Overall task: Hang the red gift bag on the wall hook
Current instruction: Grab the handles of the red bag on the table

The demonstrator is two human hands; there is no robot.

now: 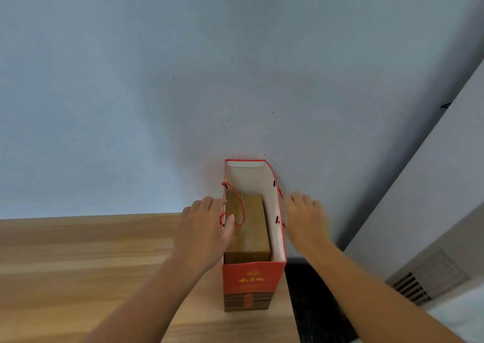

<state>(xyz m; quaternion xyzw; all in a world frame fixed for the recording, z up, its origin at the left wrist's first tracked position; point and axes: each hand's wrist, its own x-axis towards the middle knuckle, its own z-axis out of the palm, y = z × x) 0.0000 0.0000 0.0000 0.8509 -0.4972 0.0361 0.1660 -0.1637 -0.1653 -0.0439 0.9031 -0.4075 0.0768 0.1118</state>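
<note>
The red gift bag (253, 280) stands upright at the counter (91, 264) right edge against the wall, unhung; the left hand (207, 227) touches its left cord handle (237, 206), the right hand (305, 217) spread open beside it; next, gather both handles, though no hook shows.

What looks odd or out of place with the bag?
The left cord handle has fallen inside the bag, lying over the box. The bag stands upright at the table edge; nothing looks torn or spilled.
</note>
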